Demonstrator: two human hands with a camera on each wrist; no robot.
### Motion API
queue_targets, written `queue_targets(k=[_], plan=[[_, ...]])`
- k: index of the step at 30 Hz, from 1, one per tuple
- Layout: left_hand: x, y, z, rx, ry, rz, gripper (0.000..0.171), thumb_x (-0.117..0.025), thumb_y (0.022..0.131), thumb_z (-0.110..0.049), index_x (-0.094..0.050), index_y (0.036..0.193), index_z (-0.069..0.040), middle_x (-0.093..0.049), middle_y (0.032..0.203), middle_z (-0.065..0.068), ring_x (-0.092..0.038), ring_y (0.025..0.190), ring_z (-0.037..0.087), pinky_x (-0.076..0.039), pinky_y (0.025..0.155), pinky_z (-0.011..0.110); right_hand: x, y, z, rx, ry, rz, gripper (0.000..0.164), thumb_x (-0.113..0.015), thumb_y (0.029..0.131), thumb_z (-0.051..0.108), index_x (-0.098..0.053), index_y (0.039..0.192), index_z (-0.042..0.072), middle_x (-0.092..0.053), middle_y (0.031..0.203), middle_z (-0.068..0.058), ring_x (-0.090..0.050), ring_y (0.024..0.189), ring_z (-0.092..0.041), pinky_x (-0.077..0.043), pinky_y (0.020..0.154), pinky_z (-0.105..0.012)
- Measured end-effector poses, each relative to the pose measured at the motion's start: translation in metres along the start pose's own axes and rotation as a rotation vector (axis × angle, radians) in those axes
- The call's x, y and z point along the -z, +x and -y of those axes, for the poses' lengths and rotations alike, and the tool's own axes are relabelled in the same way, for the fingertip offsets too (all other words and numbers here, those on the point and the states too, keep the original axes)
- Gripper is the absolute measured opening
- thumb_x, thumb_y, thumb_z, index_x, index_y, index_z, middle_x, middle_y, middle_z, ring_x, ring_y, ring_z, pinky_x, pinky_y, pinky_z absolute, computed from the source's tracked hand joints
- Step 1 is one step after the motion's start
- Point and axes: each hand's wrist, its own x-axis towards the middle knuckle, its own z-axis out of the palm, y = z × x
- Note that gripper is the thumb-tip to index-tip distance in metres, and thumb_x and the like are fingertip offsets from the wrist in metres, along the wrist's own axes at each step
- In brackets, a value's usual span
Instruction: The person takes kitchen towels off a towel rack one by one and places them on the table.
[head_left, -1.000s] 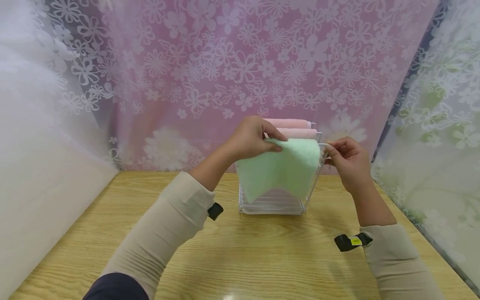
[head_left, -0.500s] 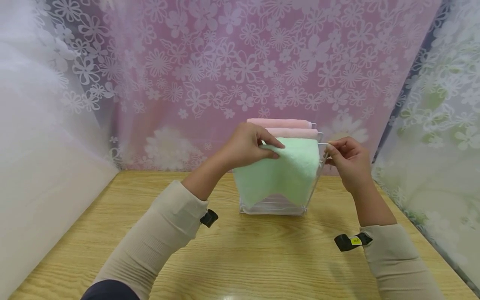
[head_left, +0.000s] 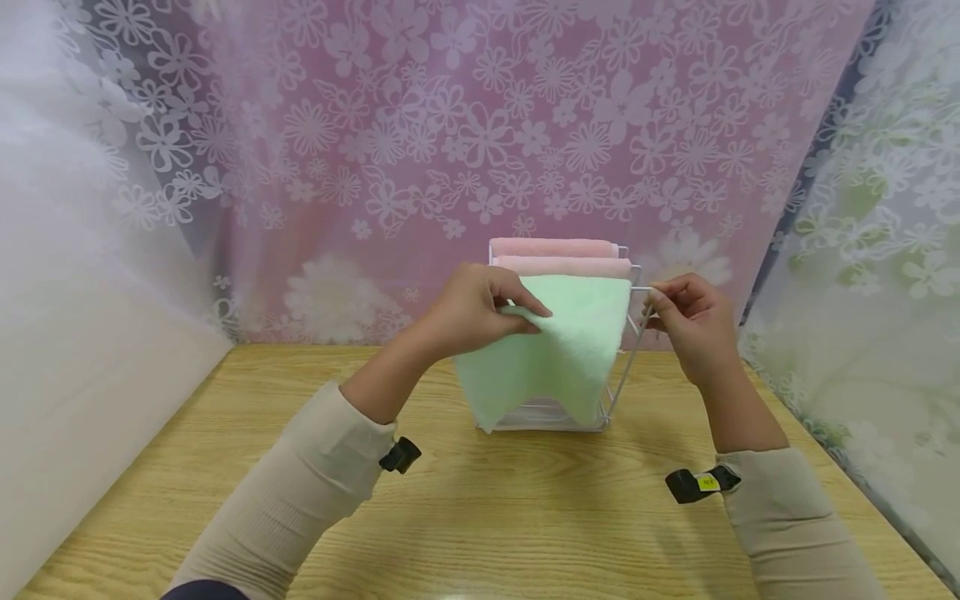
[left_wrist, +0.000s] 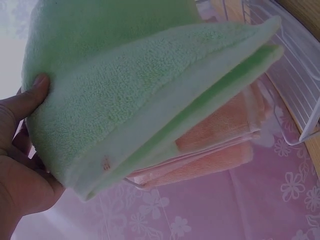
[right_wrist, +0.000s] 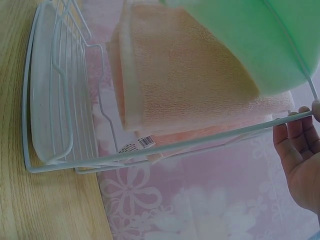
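A light green towel [head_left: 577,333] drapes over the front bar of a white wire rack [head_left: 626,375]. My left hand [head_left: 480,312] pinches the towel's left part between thumb and fingers, pulling it toward the front; in the left wrist view the thumb lies on the folded towel [left_wrist: 110,95]. At the rack's front right corner, my right hand [head_left: 693,325] grips the wire frame, its fingers curled round the bar in the right wrist view. Two pink towels [head_left: 562,267] hang on the bars behind the green one.
A white tray [right_wrist: 47,90] lies in the rack's base. Beneath is a wood-grain table [head_left: 480,508]. A pink flowered curtain [head_left: 420,125] hangs close behind the rack, with pale sheets at both sides.
My left hand has moved left, down and toward the front, drawing the green towel along and exposing more of the pink towels. The right hand stays on the rack.
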Motion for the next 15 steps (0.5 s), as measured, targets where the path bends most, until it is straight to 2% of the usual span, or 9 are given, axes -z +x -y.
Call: queue_targets(k=[6, 15], plan=[[0.002, -0.008, 0.002, -0.049, 0.013, -0.033, 0.012, -0.081, 0.077, -0.001, -0.080, 0.086, -0.010, -0.070, 0.077, -0.006, -0.037, 0.056, 0.004, -0.032, 0.052, 0.020, -0.001, 0.000, 0.001, -0.009, 0.027, -0.014, 0.010, -0.060, 0.094, -0.002, -0.060, 0.095, -0.012, -0.066, 0.082, -0.005, -0.063, 0.069, -0.015, -0.057, 0.064, -0.024], [0.006, -0.023, 0.005, -0.041, -0.006, -0.060, 0.014, -0.078, 0.079, 0.002, -0.080, 0.085, -0.009, -0.071, 0.078, -0.006, -0.029, 0.055, 0.008, -0.029, 0.052, 0.022, -0.002, 0.000, 0.001, -0.004, 0.018, -0.015, 0.011, -0.060, 0.094, -0.002, -0.059, 0.095, -0.013, -0.065, 0.082, -0.004, -0.062, 0.070, -0.015, -0.056, 0.064, -0.023]])
